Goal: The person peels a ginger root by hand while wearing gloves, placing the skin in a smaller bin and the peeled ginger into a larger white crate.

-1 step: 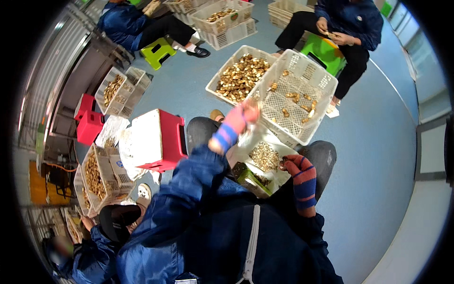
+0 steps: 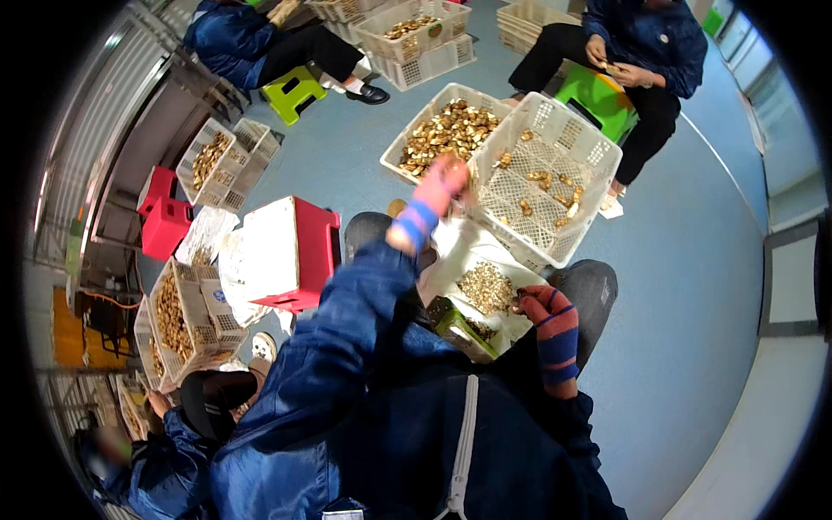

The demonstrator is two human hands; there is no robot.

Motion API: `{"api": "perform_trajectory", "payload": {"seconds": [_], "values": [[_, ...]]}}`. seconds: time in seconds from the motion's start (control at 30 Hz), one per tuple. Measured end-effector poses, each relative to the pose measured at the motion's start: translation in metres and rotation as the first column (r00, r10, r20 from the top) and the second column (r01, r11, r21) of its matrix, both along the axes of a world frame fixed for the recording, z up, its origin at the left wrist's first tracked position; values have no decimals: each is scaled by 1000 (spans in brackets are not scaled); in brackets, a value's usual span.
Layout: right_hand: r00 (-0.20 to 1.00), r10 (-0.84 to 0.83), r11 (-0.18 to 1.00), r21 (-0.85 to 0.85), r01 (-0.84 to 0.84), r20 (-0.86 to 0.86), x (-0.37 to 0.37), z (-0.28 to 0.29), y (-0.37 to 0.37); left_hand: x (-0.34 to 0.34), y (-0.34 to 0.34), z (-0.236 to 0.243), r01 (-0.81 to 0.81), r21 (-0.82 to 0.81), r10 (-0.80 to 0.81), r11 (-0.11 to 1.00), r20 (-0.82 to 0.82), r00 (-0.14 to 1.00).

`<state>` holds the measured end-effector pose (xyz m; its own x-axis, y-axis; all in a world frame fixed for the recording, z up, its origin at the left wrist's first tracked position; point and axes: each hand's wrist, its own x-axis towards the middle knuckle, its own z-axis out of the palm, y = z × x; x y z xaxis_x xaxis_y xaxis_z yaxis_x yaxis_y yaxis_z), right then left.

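My left hand (image 2: pixel 439 185), in a pink glove with a purple-striped cuff, reaches to the near edge of a white plastic crate (image 2: pixel 400 146) heaped with brown-and-white mushrooms (image 2: pixel 451 130). Motion smears its fingers, so I cannot see whether they hold anything. Over my right thigh, my right hand (image 2: pixel 552 322), in a pink glove with dark blue stripes, is closed with its fingertips pinched around something small and dark. Beside those fingertips lies a pile of pale trimmings (image 2: pixel 485 288) on white sheeting (image 2: pixel 451 247) across my lap. A green-edged box (image 2: pixel 459 334) with dark bits sits against it.
A second white crate (image 2: pixel 589 156) with a few mushrooms stands tilted beyond my lap. A red stool with a white top (image 2: pixel 282 251) is on my left. More crates (image 2: pixel 173 321) stand further left. Co-workers sit on green stools (image 2: pixel 598 100) opposite and at far left; another sits at lower left.
My left hand has shifted slightly left and upward, nearer the heaped mushrooms. My right hand keeps its place and pinch.
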<state>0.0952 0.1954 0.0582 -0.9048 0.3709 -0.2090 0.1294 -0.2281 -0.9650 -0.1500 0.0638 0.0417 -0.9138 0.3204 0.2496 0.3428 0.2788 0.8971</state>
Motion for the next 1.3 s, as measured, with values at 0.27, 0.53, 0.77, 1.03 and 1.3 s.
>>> {"api": "perform_trajectory", "payload": {"seconds": [0.27,0.53,0.77,1.03,1.3], "values": [[998,-29,999,-29,30,58,5,-7,-4,-30,3,-4,-135,852,-712,506,501,492],[997,64,984,-167,-70,-37,-23,-12,-10,94,8,20,284,726,-693,627,353,628],[968,-38,975,202,90,-248,-22,14,-26,126,-24,8,591,-39,-557,806,-391,733],[954,49,734,658,166,-295,-14,23,-20,135,-26,25,244,558,-571,793,542,617],[963,46,807,578,120,-265,-15,23,-19,152,-29,42,401,296,-495,867,419,761]]}}
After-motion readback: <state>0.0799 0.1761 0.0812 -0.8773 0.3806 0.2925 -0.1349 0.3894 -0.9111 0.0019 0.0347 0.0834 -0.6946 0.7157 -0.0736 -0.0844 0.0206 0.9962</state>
